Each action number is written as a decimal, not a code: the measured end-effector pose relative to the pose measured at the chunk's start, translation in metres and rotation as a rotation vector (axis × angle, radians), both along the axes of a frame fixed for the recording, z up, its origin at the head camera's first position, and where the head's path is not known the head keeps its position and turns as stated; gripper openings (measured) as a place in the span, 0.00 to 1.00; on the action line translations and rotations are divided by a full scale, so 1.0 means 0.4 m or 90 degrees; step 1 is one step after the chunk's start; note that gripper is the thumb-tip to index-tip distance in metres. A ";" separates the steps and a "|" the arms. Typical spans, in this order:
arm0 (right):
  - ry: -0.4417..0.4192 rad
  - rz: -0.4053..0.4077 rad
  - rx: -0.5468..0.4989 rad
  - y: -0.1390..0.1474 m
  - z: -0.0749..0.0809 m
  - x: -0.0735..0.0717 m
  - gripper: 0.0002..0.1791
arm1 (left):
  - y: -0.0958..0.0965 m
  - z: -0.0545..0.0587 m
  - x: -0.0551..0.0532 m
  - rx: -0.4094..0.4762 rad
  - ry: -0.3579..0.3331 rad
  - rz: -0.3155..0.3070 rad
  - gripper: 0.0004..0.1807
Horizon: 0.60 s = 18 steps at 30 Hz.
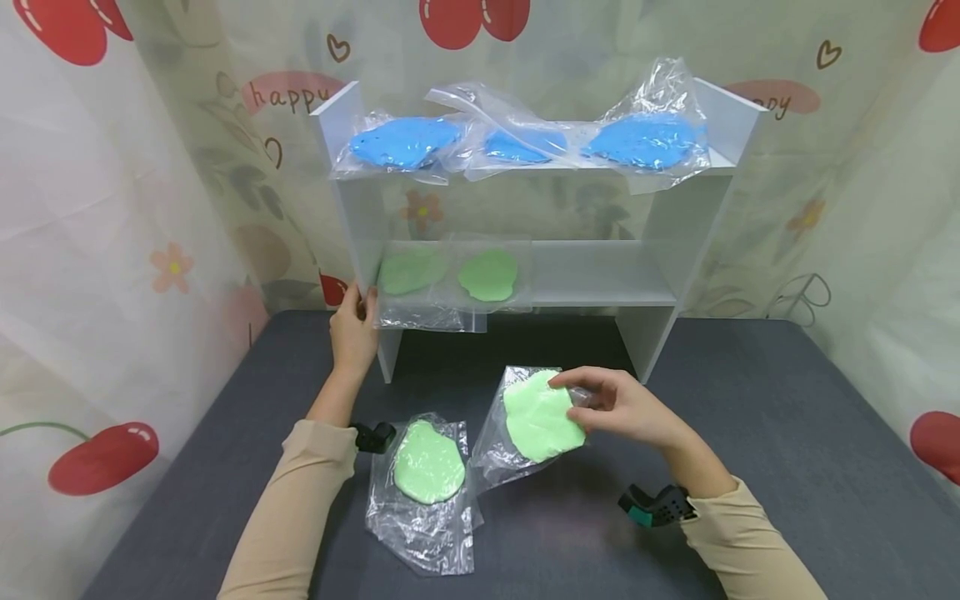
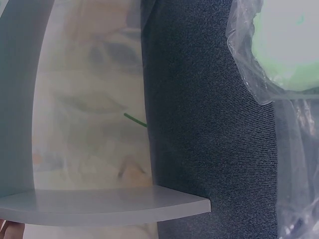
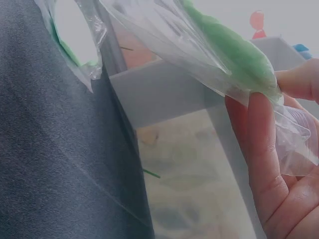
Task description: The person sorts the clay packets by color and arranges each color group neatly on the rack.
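Note:
My right hand (image 1: 626,406) pinches the edge of a clear plastic bag of light green clay (image 1: 542,421) between thumb and fingers, held above the dark table. The right wrist view shows the fingers (image 3: 263,144) on one side of this bag (image 3: 234,47) and the thumb on the other. At the left side panel of a white shelf (image 1: 600,271), my left hand (image 1: 354,333) grips the panel's front edge; only a bit of its fingers (image 2: 12,230) shows in the left wrist view. A second bag of green clay (image 1: 429,462) lies flat on the table between my forearms.
Two bags of green clay (image 1: 487,275) lie on the middle shelf's left half, overhanging its front edge. Several bags of blue clay (image 1: 645,142) line the top shelf. Patterned cloth (image 1: 135,275) hangs around the dark table (image 1: 772,433). A loose cable (image 1: 813,292) is at the back right.

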State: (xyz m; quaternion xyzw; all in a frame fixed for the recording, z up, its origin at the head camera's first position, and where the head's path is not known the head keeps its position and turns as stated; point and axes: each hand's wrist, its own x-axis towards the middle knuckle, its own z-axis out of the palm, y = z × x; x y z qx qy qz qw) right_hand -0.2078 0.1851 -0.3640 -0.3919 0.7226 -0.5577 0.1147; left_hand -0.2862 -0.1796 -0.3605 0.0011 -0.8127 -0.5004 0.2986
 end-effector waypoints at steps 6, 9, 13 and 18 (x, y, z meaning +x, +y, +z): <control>-0.007 -0.012 -0.031 0.006 0.010 0.002 0.24 | -0.001 -0.001 -0.002 -0.004 0.000 0.004 0.20; -0.008 -0.008 -0.049 0.008 0.015 0.002 0.25 | -0.001 -0.001 -0.003 -0.004 0.001 0.006 0.20; -0.003 0.005 -0.069 0.010 0.019 0.001 0.26 | -0.001 -0.002 -0.004 0.000 0.002 0.004 0.20; -0.013 0.023 -0.085 0.013 0.021 -0.001 0.27 | -0.001 -0.003 -0.003 -0.002 0.006 0.003 0.20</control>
